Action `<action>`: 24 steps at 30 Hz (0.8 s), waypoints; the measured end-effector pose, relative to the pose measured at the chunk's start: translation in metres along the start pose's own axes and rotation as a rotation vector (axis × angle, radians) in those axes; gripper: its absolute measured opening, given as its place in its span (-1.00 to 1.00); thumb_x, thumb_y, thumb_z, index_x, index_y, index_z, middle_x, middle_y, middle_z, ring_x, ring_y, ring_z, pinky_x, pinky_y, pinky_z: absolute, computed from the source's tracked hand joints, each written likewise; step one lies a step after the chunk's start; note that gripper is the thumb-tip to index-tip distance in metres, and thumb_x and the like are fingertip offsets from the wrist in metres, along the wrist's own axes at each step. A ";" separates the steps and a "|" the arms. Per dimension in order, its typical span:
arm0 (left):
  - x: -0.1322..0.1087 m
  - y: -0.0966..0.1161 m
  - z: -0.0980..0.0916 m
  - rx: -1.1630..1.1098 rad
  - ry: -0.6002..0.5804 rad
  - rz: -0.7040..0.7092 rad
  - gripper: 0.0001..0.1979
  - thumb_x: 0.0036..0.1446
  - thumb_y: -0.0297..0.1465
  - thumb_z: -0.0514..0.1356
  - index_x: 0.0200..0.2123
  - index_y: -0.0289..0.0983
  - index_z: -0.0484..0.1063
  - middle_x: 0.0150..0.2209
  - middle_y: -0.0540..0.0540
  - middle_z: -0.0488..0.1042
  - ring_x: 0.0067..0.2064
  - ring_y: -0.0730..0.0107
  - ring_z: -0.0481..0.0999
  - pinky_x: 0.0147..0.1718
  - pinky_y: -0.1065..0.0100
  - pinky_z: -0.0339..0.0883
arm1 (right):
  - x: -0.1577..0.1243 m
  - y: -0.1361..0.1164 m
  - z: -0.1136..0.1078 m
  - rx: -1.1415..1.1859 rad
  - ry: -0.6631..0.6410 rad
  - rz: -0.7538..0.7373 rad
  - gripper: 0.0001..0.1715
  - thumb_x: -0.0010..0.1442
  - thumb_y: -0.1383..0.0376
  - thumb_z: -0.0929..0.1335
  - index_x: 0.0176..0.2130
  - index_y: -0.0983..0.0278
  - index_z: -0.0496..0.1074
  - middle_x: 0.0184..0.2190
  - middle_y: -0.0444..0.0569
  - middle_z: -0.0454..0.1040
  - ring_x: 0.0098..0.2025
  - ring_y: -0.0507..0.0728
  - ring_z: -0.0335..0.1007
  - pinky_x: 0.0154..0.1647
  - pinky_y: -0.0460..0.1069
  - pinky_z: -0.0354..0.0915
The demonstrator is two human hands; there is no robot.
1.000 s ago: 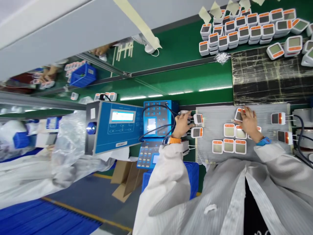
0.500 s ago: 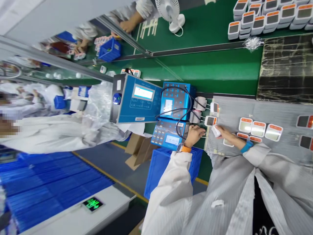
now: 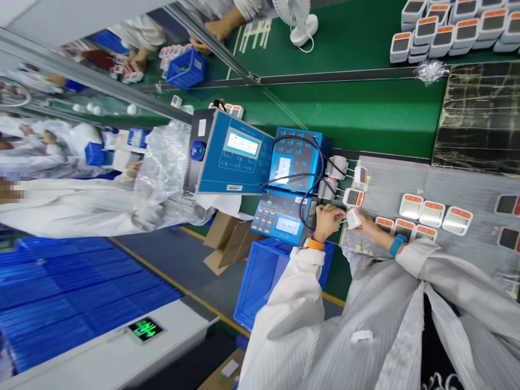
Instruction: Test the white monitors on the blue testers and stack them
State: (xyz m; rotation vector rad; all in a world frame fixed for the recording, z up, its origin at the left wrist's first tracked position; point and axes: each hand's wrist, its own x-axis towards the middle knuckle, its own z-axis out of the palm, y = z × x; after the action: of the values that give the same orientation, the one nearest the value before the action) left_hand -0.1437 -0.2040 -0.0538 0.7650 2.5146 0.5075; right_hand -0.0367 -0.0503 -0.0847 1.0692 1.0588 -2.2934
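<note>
Right hand (image 3: 368,225), blue wristband (image 3: 397,245): fingers closed around one white handheld unit (image 3: 353,219), its plain white side up, at the left near part of the grey mat (image 3: 390,179).
Left hand (image 3: 328,221), orange watch strap (image 3: 315,244): fingertips narrow, drawn together just beside the unit's left end; whether they grip a lead cannot be told.
Two orange-banded meters (image 3: 353,197), just beyond the held unit, joined by white prongs to cylindrical adapters (image 3: 336,167) on their left.
Three orange-banded display units (image 3: 431,213), face up in a row, mid-mat; three more (image 3: 404,227), nearer, beside the right forearm.
Two dark-screened units (image 3: 507,205), right end of mat.
Blue test instruments (image 3: 298,160), three, with black cables, left of the mat.
Blue crate (image 3: 260,276), near left, below bench level.
Film-wrapped black slab (image 3: 479,116), far right; beyond it, stacked meters (image 3: 455,32).
White fan (image 3: 303,30), far side.
</note>
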 end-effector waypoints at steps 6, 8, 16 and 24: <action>-0.003 -0.002 0.000 -0.018 0.014 -0.005 -0.90 0.29 -0.36 0.35 -0.30 -0.11 0.69 -0.22 -0.04 0.71 -0.04 0.14 0.59 0.15 -0.01 0.08 | 0.007 0.010 0.001 -0.091 0.012 -0.075 -0.58 0.35 -0.05 0.36 -0.08 0.20 0.57 -0.04 0.04 0.64 -0.03 0.20 0.58 -0.04 0.08 0.58; -0.004 -0.003 0.001 -0.022 0.024 0.004 -0.88 0.30 -0.36 0.34 -0.30 -0.11 0.69 -0.24 -0.03 0.71 -0.05 0.16 0.59 0.15 0.00 0.07 | 0.010 0.014 0.002 -0.127 0.018 -0.093 -0.56 0.32 -0.09 0.36 -0.08 0.17 0.57 -0.05 0.02 0.63 -0.02 0.22 0.58 -0.05 0.11 0.58; -0.010 -0.008 0.007 0.025 0.095 0.076 -0.81 0.33 -0.38 0.28 -0.33 -0.11 0.69 -0.23 -0.04 0.72 -0.04 0.14 0.59 0.16 -0.02 0.07 | 0.015 0.019 0.002 -0.332 0.048 -0.181 -0.38 0.22 -0.26 0.33 -0.06 0.15 0.51 -0.09 0.01 0.62 -0.04 0.26 0.56 -0.12 0.12 0.55; -0.010 -0.009 0.007 0.106 0.118 0.198 -0.78 0.37 -0.39 0.22 -0.26 -0.12 0.69 -0.22 -0.08 0.72 -0.03 0.07 0.58 0.13 -0.08 0.10 | 0.013 0.018 0.006 -0.371 0.080 -0.184 -0.35 0.21 -0.31 0.30 -0.14 0.16 0.51 -0.14 0.00 0.63 -0.06 0.27 0.57 -0.11 0.11 0.54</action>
State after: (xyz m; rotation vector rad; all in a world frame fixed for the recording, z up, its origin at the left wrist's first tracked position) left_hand -0.1366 -0.2155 -0.0605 1.0602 2.6061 0.5011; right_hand -0.0366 -0.0665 -0.1004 0.9503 1.5977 -2.0830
